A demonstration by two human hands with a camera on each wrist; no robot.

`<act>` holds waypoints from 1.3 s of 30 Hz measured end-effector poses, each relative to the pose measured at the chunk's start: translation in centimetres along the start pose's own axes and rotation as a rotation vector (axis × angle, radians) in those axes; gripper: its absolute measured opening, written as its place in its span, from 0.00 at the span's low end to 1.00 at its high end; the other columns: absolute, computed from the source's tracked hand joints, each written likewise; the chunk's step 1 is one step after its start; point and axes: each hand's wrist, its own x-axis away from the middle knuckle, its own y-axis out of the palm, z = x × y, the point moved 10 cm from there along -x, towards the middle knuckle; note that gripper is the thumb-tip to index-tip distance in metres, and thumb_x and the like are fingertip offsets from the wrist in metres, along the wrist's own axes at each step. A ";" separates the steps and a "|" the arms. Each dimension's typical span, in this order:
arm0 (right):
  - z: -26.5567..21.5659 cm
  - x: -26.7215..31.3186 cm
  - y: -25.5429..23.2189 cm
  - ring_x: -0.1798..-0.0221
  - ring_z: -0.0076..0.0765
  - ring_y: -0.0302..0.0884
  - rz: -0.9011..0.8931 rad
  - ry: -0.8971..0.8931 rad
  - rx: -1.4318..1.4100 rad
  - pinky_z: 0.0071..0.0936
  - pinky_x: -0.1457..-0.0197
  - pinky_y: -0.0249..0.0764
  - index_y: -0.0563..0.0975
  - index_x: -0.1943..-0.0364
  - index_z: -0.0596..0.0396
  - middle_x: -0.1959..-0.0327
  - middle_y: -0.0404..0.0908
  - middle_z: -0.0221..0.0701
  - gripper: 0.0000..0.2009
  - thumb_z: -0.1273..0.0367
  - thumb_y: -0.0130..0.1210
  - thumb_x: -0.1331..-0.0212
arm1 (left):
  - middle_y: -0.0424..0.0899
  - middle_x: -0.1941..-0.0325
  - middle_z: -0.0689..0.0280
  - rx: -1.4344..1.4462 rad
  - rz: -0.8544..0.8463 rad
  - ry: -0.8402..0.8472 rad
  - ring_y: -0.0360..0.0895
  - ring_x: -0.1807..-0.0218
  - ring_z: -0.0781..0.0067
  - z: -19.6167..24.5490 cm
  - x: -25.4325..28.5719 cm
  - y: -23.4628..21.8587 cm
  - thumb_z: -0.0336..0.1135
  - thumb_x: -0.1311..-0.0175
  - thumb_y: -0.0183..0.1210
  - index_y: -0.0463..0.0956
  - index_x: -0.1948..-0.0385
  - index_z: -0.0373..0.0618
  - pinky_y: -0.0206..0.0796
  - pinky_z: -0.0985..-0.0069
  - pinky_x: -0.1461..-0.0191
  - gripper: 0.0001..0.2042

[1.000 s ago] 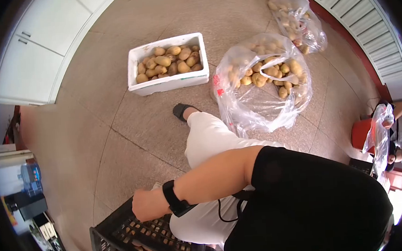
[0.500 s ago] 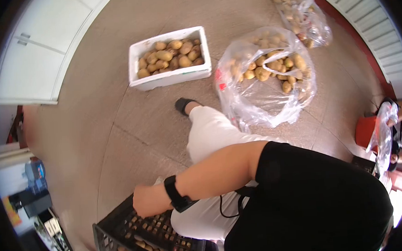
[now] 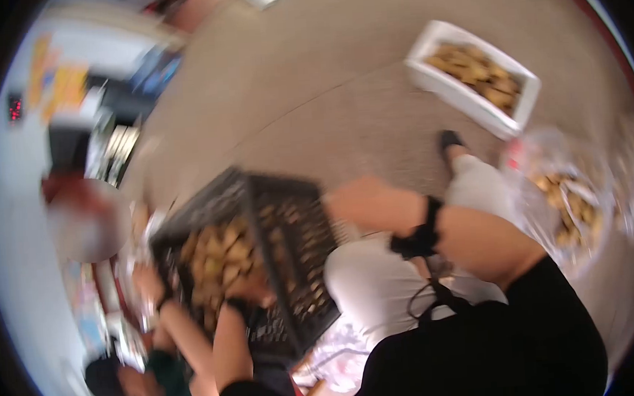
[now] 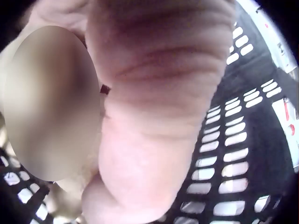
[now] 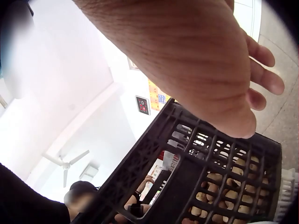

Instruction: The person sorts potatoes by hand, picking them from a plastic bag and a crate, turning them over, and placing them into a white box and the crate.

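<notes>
A black slatted plastic crate (image 3: 262, 248) full of potatoes (image 3: 222, 254) stands against the person's left knee, blurred by motion in the head view. My left hand (image 3: 256, 289) is down inside it among the potatoes. In the left wrist view its thumb (image 4: 149, 154) curls beside a rounded tan potato (image 4: 51, 102), which is blurred over and lies in the grasp. My right hand (image 3: 360, 199) is at the crate's right top edge. The right wrist view shows its loosely bent fingers (image 5: 266, 81) holding nothing, beyond the rim (image 5: 261, 140).
Another person's hand (image 3: 148, 281) is at the crate's far left side by some clear plastic. A white foam box (image 3: 426, 75) of potatoes and a clear bag (image 3: 586, 203) with more potatoes stand on the floor (image 3: 302, 75) at right.
The view has swung left toward the crate, so box and bag shifted right. My left arm, previously unseen, now reaches into the crate. Another person appears at left. My right hand stays by the crate.
</notes>
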 end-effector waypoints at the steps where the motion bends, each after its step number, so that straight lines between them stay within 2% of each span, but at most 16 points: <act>1: -0.4 -0.2 -0.7 0.69 0.46 0.78 -0.110 0.048 0.038 0.37 0.70 0.74 0.76 0.73 0.55 0.74 0.77 0.41 0.05 0.72 0.49 0.54 | 0.77 0.52 0.54 -0.141 0.032 0.111 0.73 0.50 0.53 -0.7 -0.5 -0.9 0.50 0.46 0.56 0.70 0.52 0.41 0.63 0.62 0.50 0.25; 2: -0.4 0.0 -0.6 0.69 0.48 0.78 0.046 -0.031 0.038 0.38 0.70 0.74 0.75 0.71 0.56 0.73 0.77 0.40 0.05 0.73 0.50 0.54 | 0.77 0.53 0.58 -0.256 -0.001 -0.144 0.75 0.54 0.61 -4.7 -0.5 -1.4 0.49 0.51 0.63 0.70 0.51 0.40 0.65 0.66 0.54 0.28; 3: 0.1 0.0 0.6 0.69 0.48 0.77 -0.119 0.052 0.065 0.39 0.68 0.73 0.73 0.70 0.57 0.73 0.76 0.40 0.07 0.72 0.52 0.55 | 0.79 0.59 0.64 -0.151 0.049 -0.180 0.74 0.58 0.71 -13.4 -3.8 -0.9 0.43 0.59 0.70 0.70 0.51 0.40 0.66 0.74 0.56 0.31; 4: -0.4 -0.2 0.4 0.68 0.48 0.76 -0.120 0.022 0.062 0.40 0.67 0.73 0.72 0.69 0.57 0.73 0.75 0.40 0.07 0.72 0.53 0.55 | 0.81 0.68 0.59 0.015 0.306 0.010 0.77 0.63 0.70 -6.9 -0.1 -4.2 0.47 0.67 0.70 0.75 0.60 0.41 0.67 0.72 0.59 0.29; 6: -1.3 -0.3 0.5 0.67 0.49 0.75 -0.133 -0.029 0.077 0.40 0.66 0.72 0.71 0.69 0.57 0.73 0.74 0.39 0.08 0.72 0.54 0.55 | 0.80 0.66 0.65 0.338 0.431 0.090 0.75 0.62 0.74 -7.4 1.4 -5.7 0.42 0.66 0.71 0.74 0.58 0.41 0.67 0.76 0.57 0.28; 8: -1.2 -0.2 0.2 0.67 0.49 0.74 -0.149 0.005 0.077 0.40 0.65 0.70 0.71 0.69 0.57 0.72 0.73 0.39 0.10 0.71 0.56 0.56 | 0.77 0.63 0.69 0.422 0.571 0.217 0.72 0.60 0.79 -7.6 3.3 -7.9 0.33 0.61 0.70 0.72 0.53 0.42 0.65 0.82 0.55 0.28; 10: -1.3 -0.2 -0.1 0.67 0.49 0.75 -0.157 0.013 0.076 0.40 0.65 0.71 0.72 0.69 0.57 0.72 0.74 0.39 0.09 0.71 0.56 0.56 | 0.77 0.62 0.67 0.486 0.700 0.218 0.72 0.60 0.77 -7.3 6.2 -9.5 0.38 0.62 0.70 0.75 0.58 0.43 0.66 0.81 0.56 0.25; 12: -1.0 -0.1 0.0 0.67 0.48 0.76 -0.162 0.033 0.067 0.40 0.65 0.72 0.72 0.69 0.56 0.72 0.75 0.39 0.09 0.72 0.55 0.57 | 0.76 0.60 0.66 0.539 1.021 0.052 0.73 0.59 0.75 -11.6 9.4 -11.5 0.38 0.59 0.68 0.73 0.56 0.45 0.68 0.76 0.58 0.24; 13: -0.8 0.0 0.1 0.67 0.49 0.75 -0.154 0.034 0.065 0.41 0.65 0.72 0.72 0.70 0.56 0.72 0.75 0.39 0.08 0.72 0.56 0.56 | 0.76 0.60 0.66 0.544 1.021 0.052 0.73 0.59 0.75 -12.2 9.7 -11.6 0.38 0.59 0.68 0.73 0.56 0.45 0.68 0.76 0.58 0.24; 15: -0.5 0.0 0.2 0.67 0.49 0.75 -0.148 0.036 0.063 0.41 0.65 0.72 0.71 0.71 0.56 0.72 0.75 0.39 0.08 0.71 0.56 0.56 | 0.75 0.58 0.67 1.024 1.162 -0.095 0.74 0.59 0.72 -16.6 11.1 -10.5 0.42 0.57 0.67 0.71 0.54 0.48 0.71 0.68 0.64 0.25; 22: -0.3 -0.3 0.9 0.67 0.50 0.75 -0.210 0.067 0.109 0.41 0.65 0.72 0.71 0.71 0.57 0.71 0.74 0.39 0.08 0.70 0.56 0.55 | 0.75 0.58 0.68 1.123 1.254 -0.239 0.72 0.64 0.71 -22.4 12.6 -9.5 0.46 0.57 0.67 0.71 0.55 0.52 0.66 0.71 0.76 0.25; 29: -0.4 -0.8 1.9 0.66 0.50 0.74 -0.244 0.070 0.084 0.41 0.65 0.69 0.71 0.68 0.56 0.71 0.74 0.39 0.10 0.72 0.56 0.55 | 0.74 0.60 0.67 1.011 1.337 -0.245 0.72 0.68 0.72 -22.7 13.2 -10.0 0.46 0.57 0.68 0.71 0.55 0.51 0.65 0.74 0.79 0.25; 34: -0.4 -0.8 2.6 0.66 0.50 0.74 -0.266 0.060 0.089 0.41 0.64 0.70 0.71 0.68 0.56 0.71 0.74 0.38 0.10 0.71 0.56 0.54 | 0.73 0.61 0.67 1.433 1.468 0.003 0.72 0.68 0.71 -23.4 12.4 -10.2 0.47 0.53 0.66 0.68 0.54 0.51 0.67 0.71 0.78 0.25; 36: -0.5 -0.9 2.6 0.66 0.49 0.74 -0.260 0.054 0.092 0.41 0.64 0.70 0.71 0.68 0.56 0.71 0.74 0.38 0.10 0.71 0.56 0.54 | 0.72 0.58 0.65 1.477 1.478 0.035 0.71 0.62 0.69 -23.8 11.6 -10.3 0.45 0.50 0.65 0.68 0.54 0.51 0.70 0.67 0.72 0.23; 38: -0.4 -0.8 2.5 0.66 0.49 0.74 -0.271 0.064 0.087 0.41 0.64 0.70 0.71 0.68 0.56 0.72 0.74 0.38 0.10 0.71 0.56 0.54 | 0.69 0.54 0.63 1.695 1.416 0.297 0.69 0.56 0.66 -23.9 10.6 -10.8 0.39 0.46 0.63 0.68 0.55 0.48 0.70 0.64 0.60 0.19; 39: -0.3 -0.8 2.5 0.66 0.49 0.74 -0.269 0.068 0.088 0.41 0.64 0.70 0.71 0.68 0.56 0.72 0.74 0.38 0.10 0.71 0.56 0.54 | 0.69 0.54 0.63 1.694 1.412 0.298 0.69 0.56 0.66 -26.2 9.7 -10.7 0.39 0.46 0.63 0.68 0.55 0.48 0.70 0.64 0.60 0.19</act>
